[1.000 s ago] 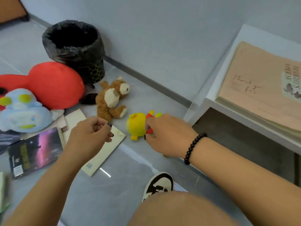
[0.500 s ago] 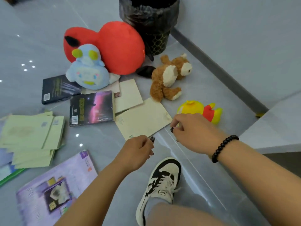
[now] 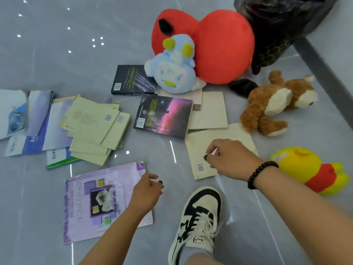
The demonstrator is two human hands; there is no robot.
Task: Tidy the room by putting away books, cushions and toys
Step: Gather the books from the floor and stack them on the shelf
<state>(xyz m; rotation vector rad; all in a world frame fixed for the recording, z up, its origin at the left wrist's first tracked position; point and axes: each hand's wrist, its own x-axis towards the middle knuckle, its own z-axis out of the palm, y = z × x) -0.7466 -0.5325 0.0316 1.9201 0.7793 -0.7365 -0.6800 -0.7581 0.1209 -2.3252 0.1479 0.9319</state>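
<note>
Books and soft toys lie scattered on the grey floor. My left hand [image 3: 148, 189] hovers over the right edge of a purple book [image 3: 99, 201], fingers loosely curled and holding nothing. My right hand [image 3: 229, 159], with a black bead bracelet, hangs above a cream book [image 3: 196, 148], its fingers loosely curled and empty too. A yellow and red plush [image 3: 309, 169] lies to the right of that wrist. Farther back are a brown plush [image 3: 275, 104], a blue plush [image 3: 173, 71], a red cushion [image 3: 215, 43] and a dark book with a pink sky [image 3: 164, 116].
A pile of pale green booklets [image 3: 95, 129] and blue-white books [image 3: 36, 127] lies at the left. A black-lined bin [image 3: 280, 29] stands at the back right by the wall's skirting [image 3: 328, 77]. My shoe [image 3: 198, 220] is planted just below the hands.
The view swung left and down from the white shelf to the floor. My right hand left the yellow plush and came over the cream book; my left hand moved over the purple book.
</note>
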